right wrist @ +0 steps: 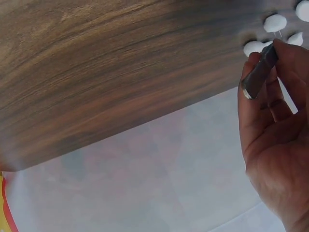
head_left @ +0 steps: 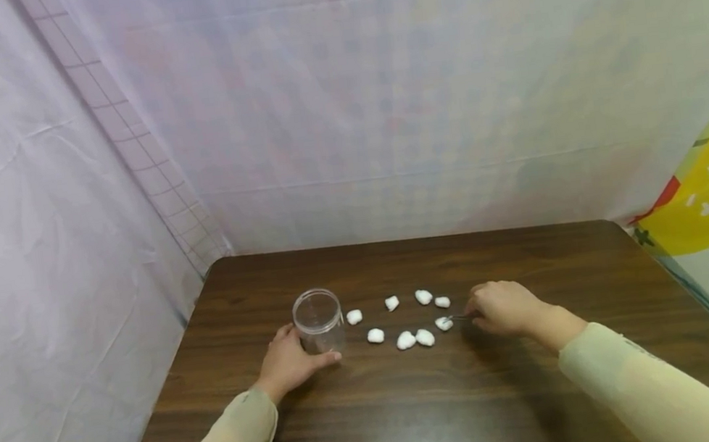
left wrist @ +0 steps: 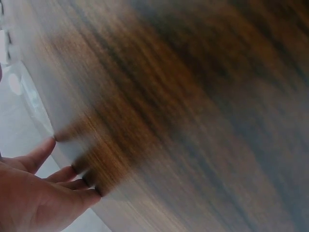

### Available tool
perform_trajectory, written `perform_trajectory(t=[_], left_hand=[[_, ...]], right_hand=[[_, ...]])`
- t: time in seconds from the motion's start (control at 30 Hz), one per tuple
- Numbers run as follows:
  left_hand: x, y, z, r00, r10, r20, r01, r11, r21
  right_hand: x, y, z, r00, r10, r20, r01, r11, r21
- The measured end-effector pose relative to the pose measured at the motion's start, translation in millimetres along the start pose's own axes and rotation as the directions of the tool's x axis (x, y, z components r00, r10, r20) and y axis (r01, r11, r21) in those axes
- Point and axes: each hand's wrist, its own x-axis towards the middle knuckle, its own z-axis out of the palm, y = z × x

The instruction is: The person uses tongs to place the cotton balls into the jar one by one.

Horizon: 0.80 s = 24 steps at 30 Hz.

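My left hand [head_left: 293, 363] is curled round the lower left side of a clear, lidless jar [head_left: 317, 311] standing upright on the table, thumb along its near side. In the left wrist view, that hand's fingertips [left wrist: 100, 194] are close to the tabletop. My right hand [head_left: 507, 309] pinches a pair of dark metal tweezers [right wrist: 260, 72] between thumb and fingers. Their thin tips reach a white cotton ball [head_left: 443, 324] at the right end of the group; whether they grip it cannot be told. Several other cotton balls [head_left: 406, 340] lie spread between the jar and the tweezers.
The dark wood-grain table [head_left: 410, 419] has its far edge against a pale hanging cloth [head_left: 393, 100]. More white cloth [head_left: 36, 250] hangs at the left. A sheet with a yellow print [head_left: 696, 218] hangs at the right.
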Motion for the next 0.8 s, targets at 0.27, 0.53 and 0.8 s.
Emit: perform_trajectory(t=[0.27, 0.53, 0.8], left_hand=[[-1.6, 0.9, 0.0, 1.0, 0.001, -0.009, -0.001, 1.0, 0.004], [0.6, -1.0, 1.1, 1.0, 0.002, -0.01, -0.002, 1.0, 0.008], [0.8, -1.0, 0.9, 1.0, 0.005, -0.009, -0.005, 1.0, 0.006]], right_hand=[[3.5, -1.0, 7.0, 1.0, 0.02, -0.022, -0.021, 0.999, -0.025], [4.8, -1.5, 11.4, 0.999, 0.029, -0.038, -0.031, 0.998, -0.053], [2.5, 0.1, 9.9, 0.998, 0.033, -0.045, -0.036, 0.997, -0.075]])
